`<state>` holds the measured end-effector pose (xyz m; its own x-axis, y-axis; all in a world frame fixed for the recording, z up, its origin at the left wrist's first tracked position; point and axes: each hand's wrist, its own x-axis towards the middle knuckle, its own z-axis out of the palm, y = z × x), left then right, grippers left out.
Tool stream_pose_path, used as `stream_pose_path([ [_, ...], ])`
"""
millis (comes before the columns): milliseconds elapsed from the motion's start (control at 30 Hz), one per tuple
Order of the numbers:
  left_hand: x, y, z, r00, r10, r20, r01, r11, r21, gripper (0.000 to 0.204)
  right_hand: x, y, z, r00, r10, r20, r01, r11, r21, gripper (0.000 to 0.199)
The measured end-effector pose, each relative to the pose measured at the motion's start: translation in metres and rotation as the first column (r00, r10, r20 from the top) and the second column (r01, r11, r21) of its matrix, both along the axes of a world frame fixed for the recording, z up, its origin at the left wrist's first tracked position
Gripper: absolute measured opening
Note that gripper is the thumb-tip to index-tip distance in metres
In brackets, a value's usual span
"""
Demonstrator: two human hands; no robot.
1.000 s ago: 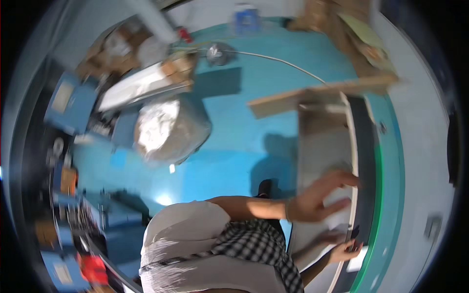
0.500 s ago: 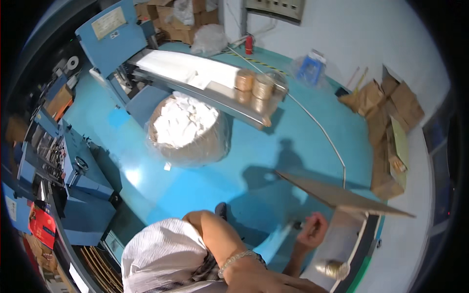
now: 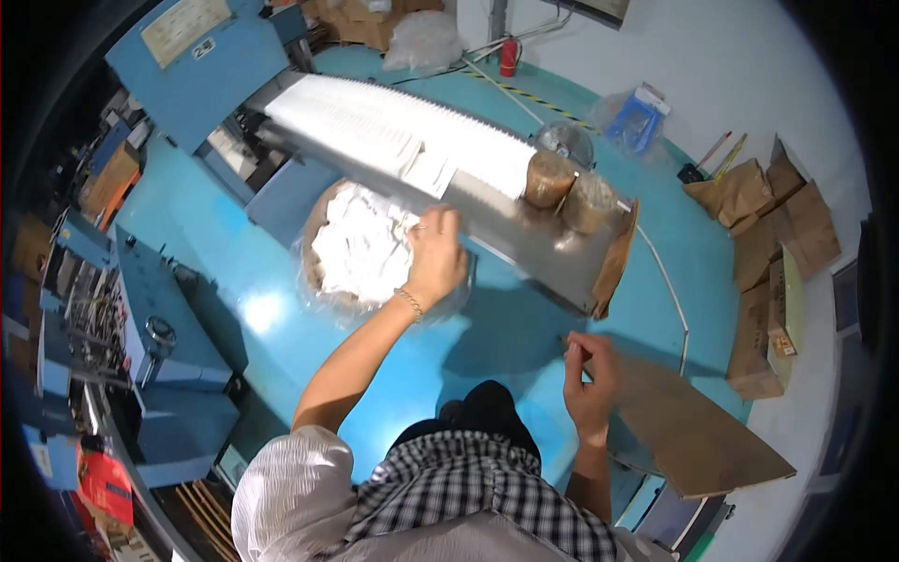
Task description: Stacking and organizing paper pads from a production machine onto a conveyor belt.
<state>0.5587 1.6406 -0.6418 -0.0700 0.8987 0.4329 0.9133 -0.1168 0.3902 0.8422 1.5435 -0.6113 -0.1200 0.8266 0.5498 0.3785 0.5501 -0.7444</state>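
My left hand (image 3: pixel 436 258) reaches forward, palm down, its fingers loosely bent and apart, with nothing visible in them. It hovers over the right side of a plastic-lined round bin (image 3: pixel 316 267) heaped with crumpled white paper (image 3: pixel 361 245), close to the near edge of a metal delivery table (image 3: pixel 496 220). A long row of overlapping white sheets (image 3: pixel 375 117) lies on that table. My right hand (image 3: pixel 590 384) is closed, thumb against fingers, beside a brown board (image 3: pixel 693 426). A small dark tip shows at its fingers; what it is cannot be made out.
Two brown cylindrical weights (image 3: pixel 550 180) stand at the table's right end, by a cardboard flap (image 3: pixel 615 262). A blue machine (image 3: pixel 201 70) adjoins its left end. Cartons (image 3: pixel 758 281) line the right wall; a fan (image 3: pixel 565 140) stands behind the table.
My left arm has swung from the lower right up and forward toward the table. My right hand has risen slightly, still closed. The view has shifted, bringing the table nearer.
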Motion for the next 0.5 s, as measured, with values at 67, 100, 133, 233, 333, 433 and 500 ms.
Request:
stream_pose_path([
  [67, -0.022, 0.034, -0.013, 0.992, 0.097, -0.074, -0.095, 0.995, 0.033, 0.056, -0.006, 0.025, 0.003, 0.998, -0.014, 0.058, 0.018, 0.997, -0.070, 0.013],
  [100, -0.032, 0.056, -0.017, 0.986, 0.121, -0.115, -0.116, 0.992, 0.054, 0.057, -0.009, 0.038, 0.003, 0.998, 0.016, 0.054, -0.011, 0.995, -0.097, 0.013],
  [133, -0.041, 0.078, -0.021, 0.988, 0.117, -0.098, -0.114, 0.993, 0.044, 0.055, -0.009, 0.054, 0.005, 0.994, 0.033, 0.105, -0.019, 0.991, -0.131, 0.013],
  [233, -0.055, 0.142, -0.037, 0.929, 0.244, -0.280, -0.253, 0.968, 0.003, 0.045, -0.012, 0.120, 0.007, 0.986, 0.002, 0.164, 0.023, 0.989, -0.146, 0.020],
  [333, -0.061, 0.173, -0.045, 0.859, 0.261, -0.441, -0.361, 0.919, -0.157, 0.039, -0.012, 0.223, 0.006, 0.889, -0.115, 0.443, 0.066, 0.990, 0.125, 0.046],
  [433, -0.075, 0.166, -0.037, 0.893, 0.202, -0.403, -0.251, 0.965, -0.071, 0.029, -0.009, 0.288, 0.002, 0.698, -0.248, 0.671, 0.247, 0.964, 0.099, 0.070],
  [500, -0.099, 0.149, -0.022, 0.936, 0.083, -0.343, -0.098, 0.995, -0.028, 0.013, -0.008, 0.296, 0.000, 0.861, 0.011, 0.509, 0.137, 0.958, -0.253, 0.074],
])
